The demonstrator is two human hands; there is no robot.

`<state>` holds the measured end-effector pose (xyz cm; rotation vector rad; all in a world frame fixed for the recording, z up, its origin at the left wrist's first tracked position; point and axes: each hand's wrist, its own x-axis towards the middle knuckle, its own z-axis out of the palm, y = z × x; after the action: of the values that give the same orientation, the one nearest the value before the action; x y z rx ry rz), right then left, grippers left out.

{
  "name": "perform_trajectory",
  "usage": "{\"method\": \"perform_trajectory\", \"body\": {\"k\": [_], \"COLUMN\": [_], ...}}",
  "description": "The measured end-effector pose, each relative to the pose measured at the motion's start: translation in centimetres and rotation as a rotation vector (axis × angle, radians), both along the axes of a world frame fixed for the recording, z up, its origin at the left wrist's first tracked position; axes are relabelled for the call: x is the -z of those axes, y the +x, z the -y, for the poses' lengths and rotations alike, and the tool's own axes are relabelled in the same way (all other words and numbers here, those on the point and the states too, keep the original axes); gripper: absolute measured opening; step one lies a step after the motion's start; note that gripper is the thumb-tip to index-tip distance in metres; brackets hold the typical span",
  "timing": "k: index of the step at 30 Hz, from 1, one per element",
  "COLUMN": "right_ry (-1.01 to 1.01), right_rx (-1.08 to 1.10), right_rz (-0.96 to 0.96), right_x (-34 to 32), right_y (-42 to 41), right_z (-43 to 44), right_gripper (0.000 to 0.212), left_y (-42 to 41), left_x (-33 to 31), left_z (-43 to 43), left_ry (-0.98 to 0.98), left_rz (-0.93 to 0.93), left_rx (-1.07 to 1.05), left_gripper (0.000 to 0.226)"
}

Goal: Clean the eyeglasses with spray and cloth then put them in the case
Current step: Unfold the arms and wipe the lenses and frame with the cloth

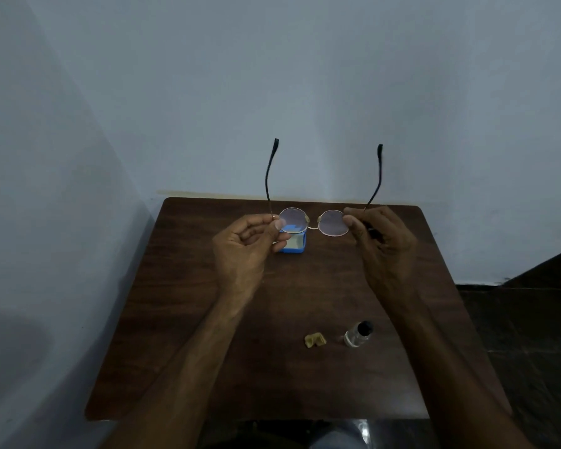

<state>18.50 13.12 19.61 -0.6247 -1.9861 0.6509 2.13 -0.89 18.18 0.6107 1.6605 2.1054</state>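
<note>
A dark wooden table [289, 303] with rounded corners stands against a pale blue wall [305, 76] behind it. Dark floor [531, 335] lies to the table's right, and a side wall [46, 222] runs along its left.

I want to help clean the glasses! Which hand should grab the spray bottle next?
Probably the right hand: the spray bottle stands at the right of the table, beside that forearm. The left hand pinches the eyeglasses and could hold them alone.
</note>
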Motion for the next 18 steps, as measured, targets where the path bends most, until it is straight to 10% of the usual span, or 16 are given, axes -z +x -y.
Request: {"method": "perform_trajectory", "body": {"k": [18], "right_ry": [-1.023], "right_rx": [0.012], "right_rz": [0.367], "right_x": [16.9], "right_y": [13.2], "right_z": [3.3], "right_gripper": [0.069], "left_y": [1.0], "left_x": [2.8], "left_z": [-1.1], "left_ry": [-0.025], "left_rz": [0.025], "left_rx": [0.024], "left_gripper": [0.021]}}
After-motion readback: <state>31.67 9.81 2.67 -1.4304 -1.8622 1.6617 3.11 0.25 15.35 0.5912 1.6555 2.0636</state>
